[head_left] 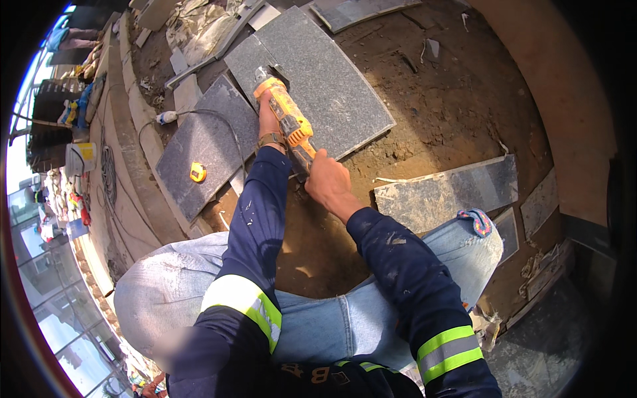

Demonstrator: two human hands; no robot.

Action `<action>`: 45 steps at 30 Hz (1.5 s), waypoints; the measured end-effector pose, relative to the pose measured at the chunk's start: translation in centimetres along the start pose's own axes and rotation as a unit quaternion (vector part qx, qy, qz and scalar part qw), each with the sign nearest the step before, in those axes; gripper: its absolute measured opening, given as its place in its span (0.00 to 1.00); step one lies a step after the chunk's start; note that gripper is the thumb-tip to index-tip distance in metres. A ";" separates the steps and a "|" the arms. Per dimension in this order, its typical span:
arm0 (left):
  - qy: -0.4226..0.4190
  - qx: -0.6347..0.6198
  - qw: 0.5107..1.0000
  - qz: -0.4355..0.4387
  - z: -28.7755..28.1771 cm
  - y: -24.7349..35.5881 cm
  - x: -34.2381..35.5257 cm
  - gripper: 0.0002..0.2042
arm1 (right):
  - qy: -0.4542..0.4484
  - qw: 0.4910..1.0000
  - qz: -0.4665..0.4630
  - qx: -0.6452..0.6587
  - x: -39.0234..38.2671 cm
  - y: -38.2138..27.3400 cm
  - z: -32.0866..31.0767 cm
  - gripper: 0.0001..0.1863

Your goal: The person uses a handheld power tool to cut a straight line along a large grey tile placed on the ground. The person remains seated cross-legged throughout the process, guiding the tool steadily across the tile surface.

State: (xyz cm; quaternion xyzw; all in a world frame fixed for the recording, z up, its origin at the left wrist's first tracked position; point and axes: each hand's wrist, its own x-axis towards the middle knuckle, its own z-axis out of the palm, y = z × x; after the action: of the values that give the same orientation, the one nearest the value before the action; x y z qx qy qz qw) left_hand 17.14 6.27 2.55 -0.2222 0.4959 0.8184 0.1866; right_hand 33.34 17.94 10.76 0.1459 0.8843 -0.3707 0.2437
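Note:
A yellow angle grinder (286, 114) lies lengthwise between both my hands, its head and disc over a large grey stone slab (332, 86). My left hand (268, 119) is closed around the side of its body near the head; some of its fingers are hidden behind the tool. Farther back, my right hand (330, 184) wraps around the rear end of the grinder. To the left, a second dark slab (215, 132) carries a small yellow tape measure (198, 172). Whether the disc touches the stone cannot be made out.
A power cord (229, 123) with a white connector (166, 117) runs across the left slab. Another stone piece (451, 192) lies on the dirt (458, 99) at right. Stone strips (358, 12) are at the far side. A white bucket (81, 158) stands at left beside coiled cable (108, 176).

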 end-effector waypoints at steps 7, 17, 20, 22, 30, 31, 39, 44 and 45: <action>-0.010 -0.008 1.000 -0.010 -0.3 -0.1 0.4 0.26 | -0.007 1.000 0.004 0.002 0.1 0.0 -0.2 0.18; -0.009 -0.003 1.000 -0.010 -0.3 0.1 0.5 0.27 | -0.014 1.000 0.000 0.018 0.1 -0.3 -0.7 0.18; -0.006 0.005 1.000 -0.011 -0.1 0.4 0.4 0.28 | -0.009 1.000 0.000 0.021 0.4 -0.3 -0.5 0.18; -0.004 0.009 1.000 -0.009 -0.2 0.5 0.5 0.29 | -0.004 1.000 -0.010 0.021 0.5 -0.3 -0.4 0.17; 0.001 0.026 1.000 -0.018 -0.3 1.3 1.4 0.32 | 0.007 0.999 -0.029 0.021 1.2 -0.8 -0.8 0.17; -0.003 0.026 0.999 -0.022 -0.4 1.4 1.4 0.33 | 0.006 0.999 -0.031 0.024 1.3 -0.9 -0.9 0.18; -0.022 0.027 0.999 -0.032 -1.1 1.6 2.5 0.33 | 0.008 0.999 -0.033 0.022 1.8 -1.5 -0.9 0.18; -0.003 0.039 0.999 -0.021 -1.0 1.8 3.2 0.31 | 0.009 0.999 -0.027 0.017 2.4 -1.9 -0.8 0.19; 0.000 0.039 0.999 -0.016 -1.1 1.9 3.3 0.30 | 0.009 0.999 -0.025 0.016 2.5 -2.1 -0.8 0.19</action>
State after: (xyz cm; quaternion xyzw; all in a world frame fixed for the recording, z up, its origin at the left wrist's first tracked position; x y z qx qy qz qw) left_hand 13.59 4.72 1.61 -0.2222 0.5239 0.7955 0.2082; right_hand 30.06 17.28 11.04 0.1308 0.8838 -0.3898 0.2234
